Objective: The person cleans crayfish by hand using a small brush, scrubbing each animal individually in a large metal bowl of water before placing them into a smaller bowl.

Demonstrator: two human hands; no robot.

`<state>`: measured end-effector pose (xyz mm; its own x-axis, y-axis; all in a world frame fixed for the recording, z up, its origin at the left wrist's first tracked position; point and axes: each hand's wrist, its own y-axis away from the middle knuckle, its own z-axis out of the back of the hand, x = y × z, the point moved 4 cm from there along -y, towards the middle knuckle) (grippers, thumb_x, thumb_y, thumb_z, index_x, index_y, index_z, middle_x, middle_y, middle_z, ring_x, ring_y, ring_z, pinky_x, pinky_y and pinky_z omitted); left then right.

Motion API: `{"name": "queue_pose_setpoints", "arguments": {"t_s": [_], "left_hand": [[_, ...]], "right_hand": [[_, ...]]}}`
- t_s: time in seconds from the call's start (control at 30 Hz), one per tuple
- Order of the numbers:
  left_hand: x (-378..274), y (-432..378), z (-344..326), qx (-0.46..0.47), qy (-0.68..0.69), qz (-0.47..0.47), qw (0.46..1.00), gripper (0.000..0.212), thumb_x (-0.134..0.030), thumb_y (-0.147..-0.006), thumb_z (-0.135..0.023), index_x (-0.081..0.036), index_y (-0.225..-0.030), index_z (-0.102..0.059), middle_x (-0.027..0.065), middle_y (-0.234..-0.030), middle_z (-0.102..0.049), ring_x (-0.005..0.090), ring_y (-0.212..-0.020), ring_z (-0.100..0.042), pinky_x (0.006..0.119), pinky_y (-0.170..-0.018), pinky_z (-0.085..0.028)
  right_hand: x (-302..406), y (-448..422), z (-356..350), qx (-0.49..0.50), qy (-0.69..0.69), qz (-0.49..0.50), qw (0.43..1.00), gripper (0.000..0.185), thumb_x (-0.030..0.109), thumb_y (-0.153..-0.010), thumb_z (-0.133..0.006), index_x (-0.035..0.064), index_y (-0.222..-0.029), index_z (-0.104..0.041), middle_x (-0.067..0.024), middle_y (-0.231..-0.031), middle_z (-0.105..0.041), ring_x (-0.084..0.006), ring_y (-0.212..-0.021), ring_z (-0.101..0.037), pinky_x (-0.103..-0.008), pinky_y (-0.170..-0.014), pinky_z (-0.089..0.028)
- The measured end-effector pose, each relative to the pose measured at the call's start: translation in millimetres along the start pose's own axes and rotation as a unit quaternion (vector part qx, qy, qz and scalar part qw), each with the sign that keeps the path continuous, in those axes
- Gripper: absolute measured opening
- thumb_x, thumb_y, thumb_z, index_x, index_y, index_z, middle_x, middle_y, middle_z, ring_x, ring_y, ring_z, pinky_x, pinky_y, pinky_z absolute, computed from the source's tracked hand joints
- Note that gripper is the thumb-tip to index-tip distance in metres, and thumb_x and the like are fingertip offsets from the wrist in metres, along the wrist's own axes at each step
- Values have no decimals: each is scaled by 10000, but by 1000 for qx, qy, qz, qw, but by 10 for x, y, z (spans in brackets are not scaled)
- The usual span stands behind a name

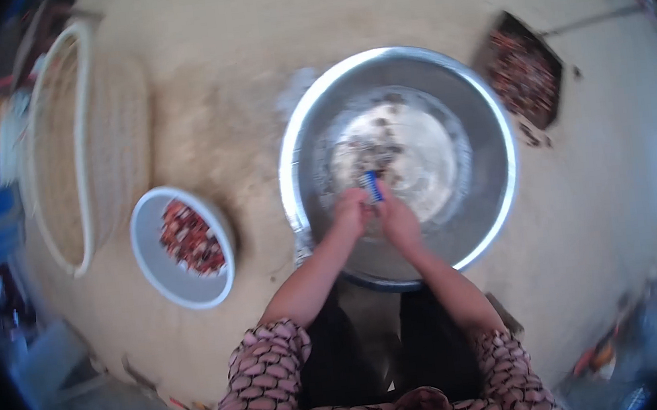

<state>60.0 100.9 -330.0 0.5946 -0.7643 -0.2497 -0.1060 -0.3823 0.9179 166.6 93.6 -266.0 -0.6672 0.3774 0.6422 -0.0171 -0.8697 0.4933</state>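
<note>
Both hands are over a large round metal basin [486,158] that stands on the floor before me. My right hand [396,213] is closed on a small blue brush [373,186] with pale bristles. My left hand [353,208] is close beside it, its fingers bent together near the bristles; whether something small is between them is blurred. Beneath the hands, dark bits [374,152] are scattered on the basin's wet-looking bottom.
Left of the basin stands a pale plastic bowl [152,265] with reddish chunks [191,237]. Farther left is a large white-rimmed basket [82,147]. A dark dustpan-like tray [550,55] with reddish-brown scraps lies at the upper right, some bits beside it on the floor.
</note>
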Motion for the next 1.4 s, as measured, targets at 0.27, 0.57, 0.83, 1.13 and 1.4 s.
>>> {"name": "queue_pose_setpoints", "arguments": {"t_s": [0.27, 0.57, 0.83, 1.13, 1.4], "left_hand": [[314, -245, 27, 27, 23, 39, 999, 70, -131, -734, -525, -121, -675, -489, 18, -547, -449, 138, -424, -434, 256, -349, -340], [206, -144, -51, 49, -44, 56, 996, 115, -122, -744, -520, -109, -649, -458, 25, -516, -441, 135, -437, -442, 272, -374, -360], [170, -125, -146, 124, 82, 167, 975, 155, -177, -804, -472, -27, -793, -507, 61, -611, -512, 164, -498, -447, 303, -516, -387], [141, 64, -146, 29, -101, 42, 994, 88, -159, -741, -512, -125, -671, -472, -3, -549, -451, 112, -448, -435, 248, -377, -338], [275, 169, -332, 49, -204, 108, 972, 69, -170, -710, -569, -122, -743, -532, 12, -611, -482, 111, -485, -448, 265, -415, -369]], "right_hand": [[237, 138, 174, -2, -67, 16, 998, 432, 110, -840, -403, 82, -1265, -333, -226, -955, -550, -360, -858, -547, -394, -702, -428], [110, 37, 174, -10, -85, -15, 996, 430, 116, -841, -390, 122, -1268, -337, -232, -1012, -529, -356, -922, -530, -391, -773, -408], [-1064, -165, 94, -100, -152, -120, 976, 455, 119, -826, -415, 132, -1274, -336, -182, -1023, -554, -309, -913, -545, -362, -775, -410], [-122, 104, 136, 29, -93, -128, 987, 447, 117, -821, -427, 122, -1259, -336, -246, -923, -543, -397, -834, -530, -419, -717, -428], [-535, 111, 306, -47, -31, -78, 995, 452, 181, -808, -444, 123, -1247, -354, -234, -854, -562, -383, -773, -552, -429, -695, -432]]}}
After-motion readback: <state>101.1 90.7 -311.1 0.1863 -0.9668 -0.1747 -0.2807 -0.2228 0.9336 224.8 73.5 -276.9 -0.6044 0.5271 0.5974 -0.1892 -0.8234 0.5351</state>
